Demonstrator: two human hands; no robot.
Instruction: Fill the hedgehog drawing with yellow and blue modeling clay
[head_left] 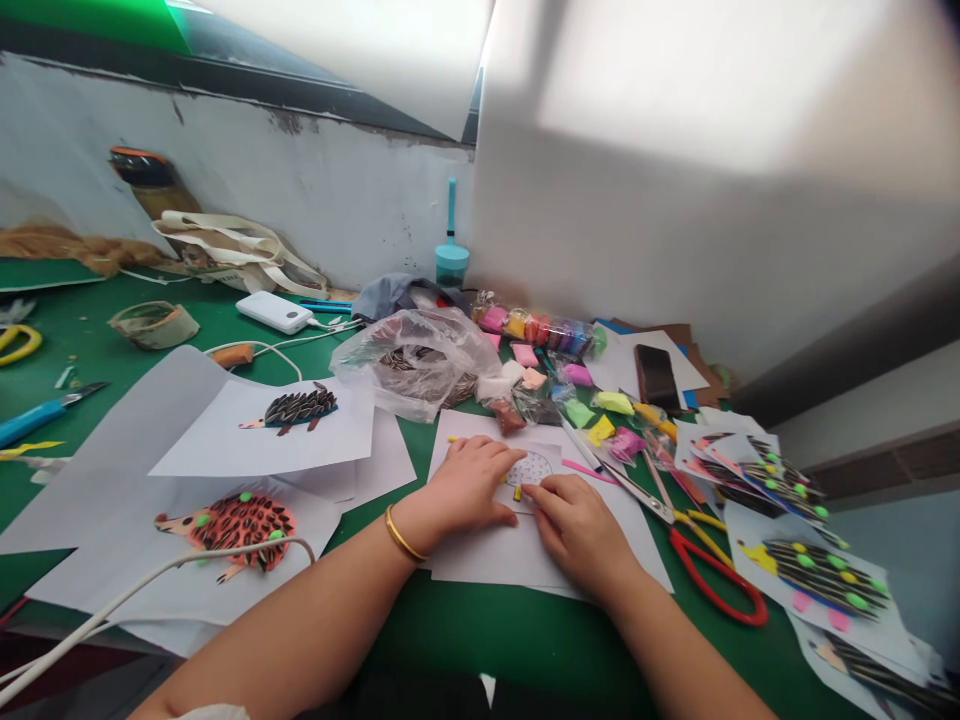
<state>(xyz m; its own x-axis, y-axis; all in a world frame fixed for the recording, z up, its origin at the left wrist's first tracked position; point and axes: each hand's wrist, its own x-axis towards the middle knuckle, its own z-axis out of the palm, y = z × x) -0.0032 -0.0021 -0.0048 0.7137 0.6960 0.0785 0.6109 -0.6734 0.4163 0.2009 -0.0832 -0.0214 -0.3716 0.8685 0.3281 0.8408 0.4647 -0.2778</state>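
Note:
On the green table lies a white sheet [480, 555] with a smaller paper [553, 458] on top, bearing a drawn rounded outline with small marks. My left hand [474, 485] rests over the left part of the drawing, fingers apart, with nothing seen in it. My right hand [577, 520] is at the drawing's lower right, its index fingertip at a small yellow piece [517, 492] on the paper. A bit of yellow also shows beside my left fingers. The other right fingers are curled under.
Left are hedgehog pictures [240, 525] and a white cable [161, 568]. Behind sit a plastic bag of seeds [420, 365] and coloured clay packets [577, 412]. Right are red-handled scissors [716, 590], a phone [656, 377] and more hedgehog pictures [817, 575].

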